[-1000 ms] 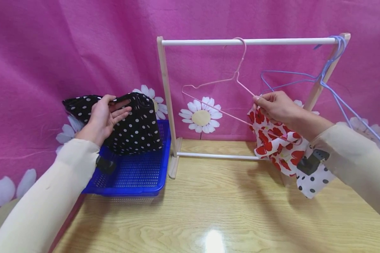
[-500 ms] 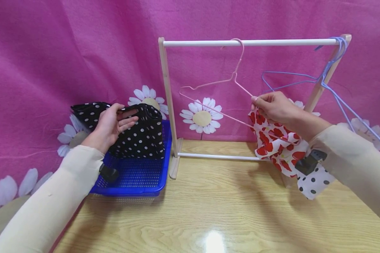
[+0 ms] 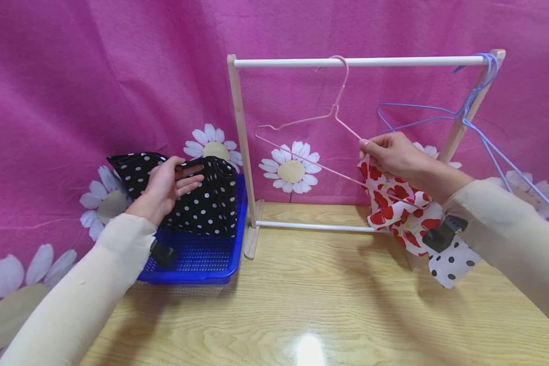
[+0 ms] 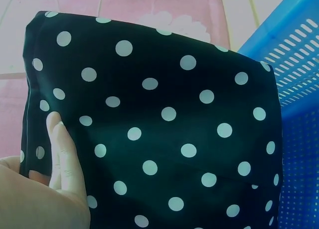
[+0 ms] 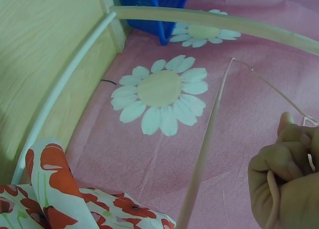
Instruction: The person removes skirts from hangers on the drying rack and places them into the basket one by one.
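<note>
My left hand [image 3: 162, 190] pinches the top edge of a folded black cloth with white polka dots [image 3: 210, 208]. In the left wrist view its fingers [image 4: 67, 161] lie against the dotted face. The cloth hangs at the blue basket [image 3: 187, 277]; whether its lower edge touches the basket I cannot tell. On the right, my right hand [image 3: 395, 155] pinches the sloping arm of a pink wire hanger [image 3: 302, 120], whose hook sits over the rack's white bar. Behind and below that hand is a white cloth with red flowers [image 3: 384, 208], partly hidden by the hand and forearm.
A wooden rack [image 3: 238, 117] with white bars stands on the wood-grain table [image 3: 274, 305]. Blue hangers [image 3: 473, 96] hang at its right end. A white cloth with black dots [image 3: 453, 264] shows below the flowered one. A pink daisy-print curtain [image 3: 142, 66] hangs behind.
My left hand has moved down and a little right with the black dotted cloth. The right hand and the pink hanger have shifted slightly left along the bar.
</note>
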Available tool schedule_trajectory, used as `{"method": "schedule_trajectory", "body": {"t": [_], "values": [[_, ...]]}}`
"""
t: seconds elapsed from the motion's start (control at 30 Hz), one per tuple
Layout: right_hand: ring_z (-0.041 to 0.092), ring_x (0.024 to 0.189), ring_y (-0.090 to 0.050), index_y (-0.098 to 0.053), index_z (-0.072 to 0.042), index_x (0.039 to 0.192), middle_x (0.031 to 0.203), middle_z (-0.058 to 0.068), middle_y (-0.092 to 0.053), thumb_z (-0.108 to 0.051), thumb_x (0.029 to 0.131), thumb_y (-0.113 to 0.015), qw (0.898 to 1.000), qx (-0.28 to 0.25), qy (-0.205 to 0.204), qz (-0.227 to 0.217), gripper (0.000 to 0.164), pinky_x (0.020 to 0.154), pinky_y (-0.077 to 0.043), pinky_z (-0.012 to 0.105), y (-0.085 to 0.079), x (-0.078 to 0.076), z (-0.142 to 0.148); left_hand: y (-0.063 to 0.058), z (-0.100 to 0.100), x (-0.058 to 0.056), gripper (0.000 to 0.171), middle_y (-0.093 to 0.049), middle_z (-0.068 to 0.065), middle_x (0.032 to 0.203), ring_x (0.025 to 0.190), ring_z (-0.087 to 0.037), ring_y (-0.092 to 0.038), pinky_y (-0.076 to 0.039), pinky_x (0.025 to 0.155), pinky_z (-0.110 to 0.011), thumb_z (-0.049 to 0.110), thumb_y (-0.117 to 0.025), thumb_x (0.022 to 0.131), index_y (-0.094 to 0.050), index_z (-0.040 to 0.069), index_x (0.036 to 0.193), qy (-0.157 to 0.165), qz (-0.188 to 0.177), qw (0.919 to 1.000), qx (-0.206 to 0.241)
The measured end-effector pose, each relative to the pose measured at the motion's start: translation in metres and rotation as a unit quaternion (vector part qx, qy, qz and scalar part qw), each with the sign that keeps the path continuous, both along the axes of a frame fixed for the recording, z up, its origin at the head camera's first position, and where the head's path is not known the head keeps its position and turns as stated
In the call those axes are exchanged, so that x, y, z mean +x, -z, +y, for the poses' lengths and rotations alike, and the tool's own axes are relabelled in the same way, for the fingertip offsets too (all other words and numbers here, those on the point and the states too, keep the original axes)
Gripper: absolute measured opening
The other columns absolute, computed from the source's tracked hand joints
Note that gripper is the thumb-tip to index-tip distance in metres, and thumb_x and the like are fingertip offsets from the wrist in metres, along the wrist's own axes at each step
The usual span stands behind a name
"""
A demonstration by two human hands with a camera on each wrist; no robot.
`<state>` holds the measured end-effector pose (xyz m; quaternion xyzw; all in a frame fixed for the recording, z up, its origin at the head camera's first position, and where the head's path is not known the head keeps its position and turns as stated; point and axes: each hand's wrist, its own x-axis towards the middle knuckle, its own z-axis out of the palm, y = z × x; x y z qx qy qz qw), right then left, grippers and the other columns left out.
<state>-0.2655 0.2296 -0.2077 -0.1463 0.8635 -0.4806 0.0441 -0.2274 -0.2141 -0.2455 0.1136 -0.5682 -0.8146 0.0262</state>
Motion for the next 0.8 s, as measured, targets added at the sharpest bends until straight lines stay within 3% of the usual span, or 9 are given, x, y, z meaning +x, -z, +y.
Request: {"method": "schedule_trajectory", "body": {"t": [0.13,0.47,0.8], "values": [[0.005,0.048,-0.035,-0.065,-0.026,0.073,0.057,-0.009,-0.043,-0.031,0.108,-0.046,1.0,-0.001,0.0,-0.002,0.04,0.043,-0.029,0.022,0.0,0.0,0.0,0.003,-0.001,-0.002,0.015,-0.077,0.0,0.071,0.06,-0.015,-0.075,-0.061,0.06,-0.024,0.016,-0.039,0.102,-0.052,0.009,0.097,-0.012,0.002,0.9999,-0.003],[0.005,0.048,-0.036,-0.065,-0.027,0.072,0.057,-0.01,-0.045,-0.033,0.108,-0.047,1.0,0.006,0.002,-0.001,0.04,0.043,-0.033,0.023,0.0,-0.001,0.0,0.011,-0.008,-0.009,0.017,-0.076,0.001,0.068,0.058,-0.014,-0.074,-0.061,0.059,-0.023,0.017,-0.037,0.103,-0.051,0.008,0.105,-0.031,-0.012,0.9994,-0.004],[0.005,0.049,-0.036,-0.065,-0.027,0.073,0.057,-0.01,-0.044,-0.033,0.108,-0.046,1.0,0.01,0.003,-0.001,0.04,0.044,-0.034,0.023,0.0,-0.001,0.0,0.026,-0.008,-0.019,0.014,-0.074,0.005,0.068,0.06,-0.011,-0.074,-0.061,0.061,-0.021,0.019,-0.037,0.103,-0.049,0.013,0.109,-0.037,-0.05,0.9971,-0.045]]}}
